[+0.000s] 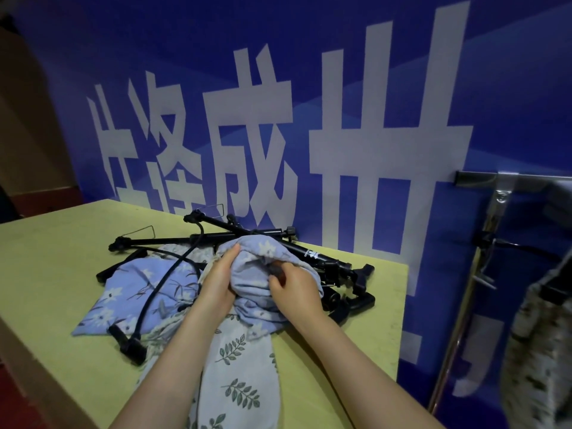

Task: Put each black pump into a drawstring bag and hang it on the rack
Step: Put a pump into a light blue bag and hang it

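The task looks early on. The left hand (218, 281) grips the bunched mouth of a pale blue flowered bag (263, 274), fingers curled over the cloth. The right hand (294, 287) pinches something small and dark at the bag's opening, which could be a pump's end or the cord; I cannot tell which. Just beyond and on both sides of the fingers, several black pumps (235, 235) lie crossed on the worktop (55, 243), unbagged, among other bags. Far to the right of the fingers, one patterned bag (532, 329) already hangs from the rack (495, 212).
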Demonstrator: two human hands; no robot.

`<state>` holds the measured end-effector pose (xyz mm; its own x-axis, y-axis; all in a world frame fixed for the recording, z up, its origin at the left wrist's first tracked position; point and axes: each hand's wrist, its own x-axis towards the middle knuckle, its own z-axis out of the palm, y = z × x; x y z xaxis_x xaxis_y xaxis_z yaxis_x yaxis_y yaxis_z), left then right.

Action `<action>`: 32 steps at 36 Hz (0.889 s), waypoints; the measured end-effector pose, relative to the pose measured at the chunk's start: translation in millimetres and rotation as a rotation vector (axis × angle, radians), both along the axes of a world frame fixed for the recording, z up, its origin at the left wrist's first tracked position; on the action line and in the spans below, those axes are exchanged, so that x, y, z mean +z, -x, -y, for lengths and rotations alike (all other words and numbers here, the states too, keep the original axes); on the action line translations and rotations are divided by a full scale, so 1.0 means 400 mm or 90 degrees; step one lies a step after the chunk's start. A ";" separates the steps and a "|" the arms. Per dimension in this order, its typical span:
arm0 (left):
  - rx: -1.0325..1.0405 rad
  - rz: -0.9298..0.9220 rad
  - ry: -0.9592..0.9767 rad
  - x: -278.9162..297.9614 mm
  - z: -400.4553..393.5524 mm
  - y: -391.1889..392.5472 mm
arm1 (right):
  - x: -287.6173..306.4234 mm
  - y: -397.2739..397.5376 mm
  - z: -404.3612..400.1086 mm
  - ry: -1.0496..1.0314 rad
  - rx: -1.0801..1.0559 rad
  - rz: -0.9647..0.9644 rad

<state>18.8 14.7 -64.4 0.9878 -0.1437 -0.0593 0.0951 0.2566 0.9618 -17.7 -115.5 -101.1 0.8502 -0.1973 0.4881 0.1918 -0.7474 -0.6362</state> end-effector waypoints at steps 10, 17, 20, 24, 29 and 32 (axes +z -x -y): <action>-0.024 -0.039 0.073 -0.008 -0.036 -0.026 | -0.006 -0.002 -0.007 0.028 0.158 0.116; -0.038 -0.003 0.082 -0.026 -0.038 -0.030 | 0.010 0.012 -0.005 -0.014 0.050 0.289; -0.006 -0.007 0.060 -0.010 -0.019 -0.024 | 0.020 0.011 0.018 -0.041 -0.126 0.226; 0.004 0.021 0.020 0.008 0.022 0.010 | 0.020 0.015 0.049 -0.116 -0.079 0.154; 0.110 0.120 0.049 0.038 0.012 0.031 | 0.031 0.063 0.033 -0.137 0.124 0.057; 0.208 0.195 -0.074 0.067 -0.026 0.027 | 0.037 0.099 0.040 -0.163 0.192 0.044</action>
